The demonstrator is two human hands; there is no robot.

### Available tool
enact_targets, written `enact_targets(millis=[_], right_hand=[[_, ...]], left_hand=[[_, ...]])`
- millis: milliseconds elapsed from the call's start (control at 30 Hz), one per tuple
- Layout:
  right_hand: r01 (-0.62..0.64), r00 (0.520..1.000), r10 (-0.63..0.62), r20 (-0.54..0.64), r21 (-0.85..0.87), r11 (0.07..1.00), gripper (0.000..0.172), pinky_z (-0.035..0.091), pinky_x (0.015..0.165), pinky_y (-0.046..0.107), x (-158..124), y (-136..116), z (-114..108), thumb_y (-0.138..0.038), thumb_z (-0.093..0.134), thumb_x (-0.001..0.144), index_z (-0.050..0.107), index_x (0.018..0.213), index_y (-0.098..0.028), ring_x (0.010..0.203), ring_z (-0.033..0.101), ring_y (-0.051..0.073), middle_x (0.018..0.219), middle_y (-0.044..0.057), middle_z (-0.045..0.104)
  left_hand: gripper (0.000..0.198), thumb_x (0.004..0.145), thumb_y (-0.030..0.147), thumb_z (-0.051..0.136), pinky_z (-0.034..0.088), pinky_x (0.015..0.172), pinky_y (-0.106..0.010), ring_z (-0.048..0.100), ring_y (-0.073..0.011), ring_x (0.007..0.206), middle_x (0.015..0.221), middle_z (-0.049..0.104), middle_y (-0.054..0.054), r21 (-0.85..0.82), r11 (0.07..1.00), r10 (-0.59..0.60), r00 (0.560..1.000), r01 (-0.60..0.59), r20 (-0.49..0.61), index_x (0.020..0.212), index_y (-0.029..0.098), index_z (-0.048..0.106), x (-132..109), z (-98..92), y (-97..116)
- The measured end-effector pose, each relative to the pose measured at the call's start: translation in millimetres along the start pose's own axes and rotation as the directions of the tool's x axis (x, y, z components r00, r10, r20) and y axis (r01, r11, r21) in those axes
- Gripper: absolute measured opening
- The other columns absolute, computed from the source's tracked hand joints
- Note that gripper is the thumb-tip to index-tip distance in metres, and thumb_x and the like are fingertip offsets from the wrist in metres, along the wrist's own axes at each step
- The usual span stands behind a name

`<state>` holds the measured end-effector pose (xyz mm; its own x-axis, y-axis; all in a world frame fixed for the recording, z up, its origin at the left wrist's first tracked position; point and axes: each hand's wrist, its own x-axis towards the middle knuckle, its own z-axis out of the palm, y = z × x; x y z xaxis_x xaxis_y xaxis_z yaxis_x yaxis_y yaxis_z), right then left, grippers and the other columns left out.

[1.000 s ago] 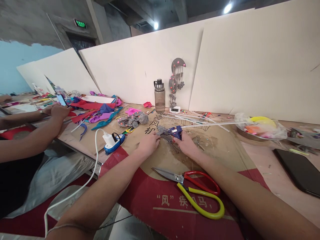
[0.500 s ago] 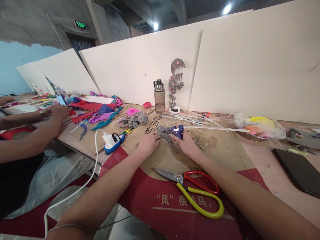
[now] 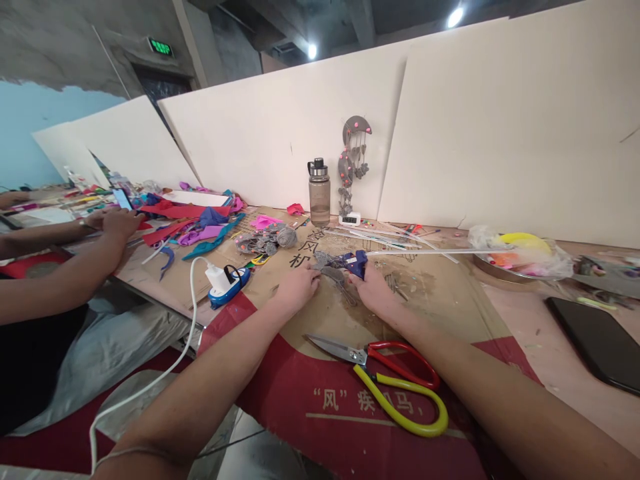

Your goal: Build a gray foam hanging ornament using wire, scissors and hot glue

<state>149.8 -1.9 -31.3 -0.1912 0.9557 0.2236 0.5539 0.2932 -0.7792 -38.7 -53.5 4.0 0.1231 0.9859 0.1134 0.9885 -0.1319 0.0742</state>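
Note:
My right hand (image 3: 371, 283) is closed around a dark blue glue gun (image 3: 356, 264), with a long white glue stick (image 3: 425, 252) reaching out of its back to the right. The gun's nozzle points left, at a grey felt piece (image 3: 330, 272) with grey strings hanging from it. My left hand (image 3: 299, 285) pinches the left end of that felt piece just above the cardboard (image 3: 450, 313). Where nozzle and felt meet is too small to make out. Scissors (image 3: 370, 360) with one red and one yellow handle lie in front of my hands.
A bottle (image 3: 319, 193) stands at the back beside a small digital clock (image 3: 349, 219); a grey moon-shaped hanging (image 3: 356, 133) is on the white board. A blue power strip (image 3: 229, 288) lies left, a black phone (image 3: 595, 340) right. Another person's hands (image 3: 117, 223) hold a phone at left.
The glue stick behind the gun has tilted to lie a little higher and more level at its right end. Both my hands stay almost in place, still holding the felt piece and the glue gun.

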Motion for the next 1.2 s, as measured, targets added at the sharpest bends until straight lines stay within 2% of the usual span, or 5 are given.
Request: enact_targets(millis=[167,433,700,1000,1200], right_hand=[[0.032,0.999,-0.032,-0.001,0.047,0.998,0.027,0.045,0.086,0.038,0,3,0,-0.028,0.052,0.084,0.051,0.109,-0.019,0.091,0.06,0.023,0.099,0.009,0.065],[0.048,0.998,-0.046,0.039,-0.057,0.997,0.033,0.044,0.091,0.043,-3,-4,0,-0.025,0.051,0.085,0.049,0.116,-0.014,0.103,0.058,0.027,0.113,0.018,0.063],[0.054,0.997,-0.056,0.05,0.039,0.998,0.036,0.043,0.094,0.042,-3,-2,-2,-0.026,0.05,0.086,0.047,0.121,-0.016,0.104,0.058,0.026,0.114,0.014,0.062],[0.009,0.999,-0.005,0.054,-0.069,0.998,0.035,0.043,0.089,0.042,-7,-11,-4,-0.025,0.05,0.087,0.046,0.119,-0.012,0.101,0.059,0.029,0.112,0.02,0.062],[0.024,0.999,-0.025,0.037,0.028,0.999,0.039,0.042,0.092,0.038,-7,-8,-5,-0.026,0.05,0.088,0.046,0.124,-0.013,0.105,0.059,0.026,0.114,0.017,0.062]], left_hand=[[0.034,0.092,0.026,0.044,0.047,0.082,-0.026,0.062,-0.0171,0.093,0.109,0.064,-0.006,0.016,1.0,0.001,1.0,-0.001,0.002,0.115,0.023,0.069,0,1.4,-1],[0.034,0.092,0.026,0.043,0.047,0.082,-0.026,0.062,-0.0169,0.092,0.109,0.063,-0.007,0.028,1.0,0.014,1.0,-0.014,-0.008,0.114,0.021,0.069,1,4.0,-3],[0.035,0.092,0.027,0.042,0.047,0.081,-0.026,0.062,-0.017,0.092,0.108,0.063,-0.007,0.028,1.0,0.008,1.0,-0.008,0.005,0.115,0.022,0.069,1,1.7,-2],[0.035,0.092,0.026,0.042,0.047,0.081,-0.026,0.062,-0.0172,0.092,0.11,0.062,-0.008,0.027,1.0,0.001,1.0,-0.001,0.008,0.116,0.021,0.068,2,2.2,-1],[0.037,0.092,0.027,0.041,0.047,0.079,-0.026,0.062,-0.0168,0.089,0.11,0.062,-0.007,0.036,0.999,0.002,1.0,-0.003,0.012,0.119,0.022,0.067,2,2.5,-2]])
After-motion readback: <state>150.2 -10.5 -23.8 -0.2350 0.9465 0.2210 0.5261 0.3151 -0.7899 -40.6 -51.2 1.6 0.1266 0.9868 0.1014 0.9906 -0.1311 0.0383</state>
